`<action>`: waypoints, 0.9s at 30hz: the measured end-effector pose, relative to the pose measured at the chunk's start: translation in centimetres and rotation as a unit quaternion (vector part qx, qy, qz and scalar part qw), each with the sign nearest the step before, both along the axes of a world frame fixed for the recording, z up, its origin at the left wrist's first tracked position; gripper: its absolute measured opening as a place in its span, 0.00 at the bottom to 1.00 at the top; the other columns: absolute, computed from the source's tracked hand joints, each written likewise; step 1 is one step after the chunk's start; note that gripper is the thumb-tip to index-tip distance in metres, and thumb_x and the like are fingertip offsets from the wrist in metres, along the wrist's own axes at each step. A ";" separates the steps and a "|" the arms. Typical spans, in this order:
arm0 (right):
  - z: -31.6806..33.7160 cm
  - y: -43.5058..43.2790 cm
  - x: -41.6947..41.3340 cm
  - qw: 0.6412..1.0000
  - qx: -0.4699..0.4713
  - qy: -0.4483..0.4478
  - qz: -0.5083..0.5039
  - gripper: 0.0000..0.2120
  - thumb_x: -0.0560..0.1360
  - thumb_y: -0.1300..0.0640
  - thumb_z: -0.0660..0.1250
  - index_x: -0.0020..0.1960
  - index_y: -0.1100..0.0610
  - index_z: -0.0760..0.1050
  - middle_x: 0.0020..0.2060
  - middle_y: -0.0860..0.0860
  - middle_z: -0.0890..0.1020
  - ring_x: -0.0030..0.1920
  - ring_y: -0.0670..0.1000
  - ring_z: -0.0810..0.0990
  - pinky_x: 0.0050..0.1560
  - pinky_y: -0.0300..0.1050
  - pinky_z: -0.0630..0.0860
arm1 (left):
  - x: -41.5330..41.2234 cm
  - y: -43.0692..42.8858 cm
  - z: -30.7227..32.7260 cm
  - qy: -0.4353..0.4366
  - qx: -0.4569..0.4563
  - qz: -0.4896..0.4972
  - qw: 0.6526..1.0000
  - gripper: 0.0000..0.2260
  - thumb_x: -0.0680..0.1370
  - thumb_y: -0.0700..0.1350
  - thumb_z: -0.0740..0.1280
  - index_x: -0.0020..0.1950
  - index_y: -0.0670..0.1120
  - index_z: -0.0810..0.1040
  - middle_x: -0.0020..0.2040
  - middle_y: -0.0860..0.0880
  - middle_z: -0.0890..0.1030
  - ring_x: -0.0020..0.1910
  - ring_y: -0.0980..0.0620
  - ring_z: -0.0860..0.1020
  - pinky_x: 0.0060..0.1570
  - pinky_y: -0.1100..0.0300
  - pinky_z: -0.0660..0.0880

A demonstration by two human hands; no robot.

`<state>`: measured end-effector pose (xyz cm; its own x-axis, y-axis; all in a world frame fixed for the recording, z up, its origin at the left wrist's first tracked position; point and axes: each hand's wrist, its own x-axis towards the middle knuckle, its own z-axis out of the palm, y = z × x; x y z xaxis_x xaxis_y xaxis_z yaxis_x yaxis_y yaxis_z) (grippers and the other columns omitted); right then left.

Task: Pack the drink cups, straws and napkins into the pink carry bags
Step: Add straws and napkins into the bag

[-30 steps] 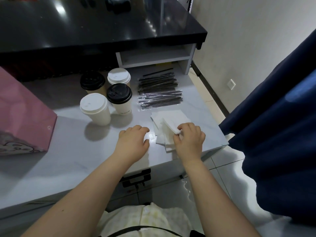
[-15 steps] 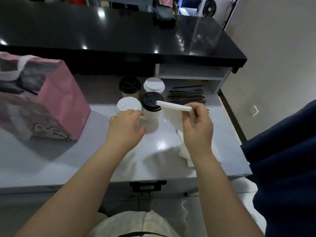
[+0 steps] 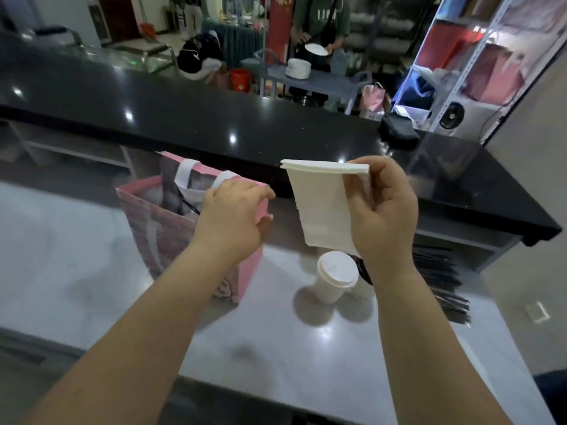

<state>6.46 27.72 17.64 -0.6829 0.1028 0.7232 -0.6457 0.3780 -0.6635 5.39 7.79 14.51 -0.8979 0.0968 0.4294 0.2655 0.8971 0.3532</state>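
The right hand (image 3: 383, 216) pinches a folded stack of white paper napkins (image 3: 322, 207) by its top edge. The stack's long axis hangs straight down, above the grey tabletop (image 3: 276, 348). The open-topped pink paper carry bag (image 3: 153, 228) stands to the left of the napkins. The left hand (image 3: 233, 219) is nearer the bag, with fingers and thumb curved at its right rim; whether they grip it cannot be told.

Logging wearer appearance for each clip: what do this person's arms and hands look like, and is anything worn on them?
Both forearms are bare down to the frame's bottom edge, with no sleeves showing. The left hand and right hand are ungloved. No watch, bracelet or ring is visible on the wrists or fingers, though the picture is somewhat blurred.
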 end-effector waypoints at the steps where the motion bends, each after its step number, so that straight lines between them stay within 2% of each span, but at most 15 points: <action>1: 0.8 -1.5 -0.7 1.000 0.004 0.015 0.004 0.09 0.77 0.64 0.66 0.49 0.51 0.75 0.41 0.40 0.79 0.42 0.43 0.76 0.45 0.35 0.72 | -0.5 -1.5 0.6 0.007 0.001 0.008 1.000 0.16 0.73 0.46 0.71 0.61 0.52 0.80 0.56 0.52 0.81 0.60 0.47 0.74 0.60 0.46 0.69; 8: 3.4 -12.5 -5.1 0.997 -0.009 0.057 0.059 0.10 0.78 0.63 0.66 0.50 0.49 0.74 0.42 0.40 0.78 0.42 0.44 0.77 0.43 0.34 0.73 | -3.9 -12.5 1.6 0.008 -0.008 0.066 0.998 0.15 0.74 0.45 0.72 0.60 0.52 0.81 0.55 0.52 0.82 0.59 0.46 0.75 0.59 0.48 0.68; 10: 2.7 -15.1 -6.0 0.996 -0.005 0.050 0.073 0.08 0.77 0.62 0.66 0.51 0.49 0.75 0.44 0.40 0.79 0.45 0.45 0.78 0.44 0.34 0.74 | -4.9 -15.3 1.3 -0.014 -0.018 0.059 0.998 0.14 0.74 0.47 0.73 0.58 0.55 0.81 0.49 0.56 0.81 0.55 0.48 0.75 0.58 0.48 0.71; 12: 1.5 -17.2 -6.9 0.996 -0.004 0.031 0.086 0.06 0.77 0.58 0.66 0.51 0.48 0.75 0.45 0.40 0.79 0.46 0.45 0.79 0.44 0.33 0.75 | -6.0 -17.5 0.7 -0.025 -0.011 0.026 0.999 0.10 0.72 0.47 0.74 0.51 0.56 0.81 0.41 0.61 0.76 0.50 0.51 0.74 0.55 0.49 0.73; 14: 0.2 -18.5 -7.8 0.995 -0.009 -0.010 0.094 0.07 0.77 0.58 0.66 0.50 0.45 0.75 0.45 0.41 0.80 0.46 0.45 0.79 0.44 0.34 0.75 | -7.2 -19.3 0.1 -0.054 -0.009 -0.016 0.998 0.11 0.69 0.50 0.76 0.49 0.56 0.81 0.39 0.64 0.73 0.50 0.53 0.71 0.54 0.51 0.71; 16: -1.2 -19.0 -8.8 0.995 -0.003 -0.059 0.083 0.10 0.77 0.59 0.67 0.48 0.44 0.76 0.44 0.41 0.80 0.45 0.44 0.79 0.43 0.34 0.74 | -8.5 -20.4 -0.2 -0.105 -0.025 -0.061 0.992 0.16 0.65 0.55 0.77 0.51 0.56 0.80 0.44 0.62 0.75 0.52 0.54 0.70 0.56 0.52 0.70; 18: -2.4 -18.7 -9.6 0.991 0.023 -0.111 0.065 0.10 0.77 0.61 0.68 0.48 0.45 0.76 0.43 0.40 0.81 0.44 0.42 0.79 0.42 0.33 0.74 | -9.7 -20.6 -0.5 -0.125 -0.048 -0.108 0.985 0.23 0.63 0.59 0.76 0.56 0.58 0.78 0.53 0.60 0.77 0.59 0.54 0.69 0.61 0.50 0.68; 22: -3.6 -17.6 -10.6 0.974 0.114 -0.195 0.022 0.11 0.75 0.60 0.70 0.45 0.43 0.77 0.44 0.39 0.81 0.46 0.41 0.79 0.43 0.30 0.74 | -11.7 -20.6 -1.1 -0.145 -0.064 -0.174 0.972 0.36 0.60 0.68 0.70 0.67 0.61 0.72 0.62 0.62 0.75 0.68 0.54 0.67 0.66 0.45 0.67; 23: -3.7 -17.4 -10.7 0.971 0.142 -0.195 0.002 0.12 0.75 0.60 0.70 0.44 0.43 0.77 0.43 0.40 0.80 0.48 0.41 0.78 0.45 0.32 0.74 | -12.1 -20.6 -1.3 -0.156 -0.063 -0.183 0.969 0.40 0.59 0.71 0.69 0.69 0.61 0.70 0.66 0.61 0.73 0.71 0.53 0.65 0.69 0.45 0.65; 25: -3.9 -17.0 -10.9 0.963 0.202 -0.169 -0.047 0.11 0.73 0.63 0.71 0.44 0.46 0.79 0.44 0.42 0.78 0.50 0.44 0.76 0.50 0.38 0.73 | -12.8 -20.7 -2.0 -0.183 -0.057 -0.196 0.962 0.47 0.58 0.71 0.71 0.75 0.62 0.61 0.76 0.60 0.63 0.77 0.53 0.54 0.74 0.44 0.57; 27: -3.7 -16.9 -11.1 0.952 0.250 -0.140 -0.107 0.08 0.72 0.64 0.72 0.46 0.52 0.82 0.44 0.47 0.76 0.50 0.50 0.73 0.49 0.44 0.72 | -13.3 -20.8 -2.6 -0.206 -0.055 -0.202 0.956 0.53 0.60 0.69 0.75 0.79 0.60 0.52 0.79 0.60 0.52 0.78 0.56 0.45 0.76 0.45 0.51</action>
<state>-4.60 10.80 13.98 -0.8584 -0.0477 0.5108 -0.3422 0.7950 -0.5008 -7.89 -12.99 11.96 -0.8688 0.4949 0.0139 0.4558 0.7886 0.4128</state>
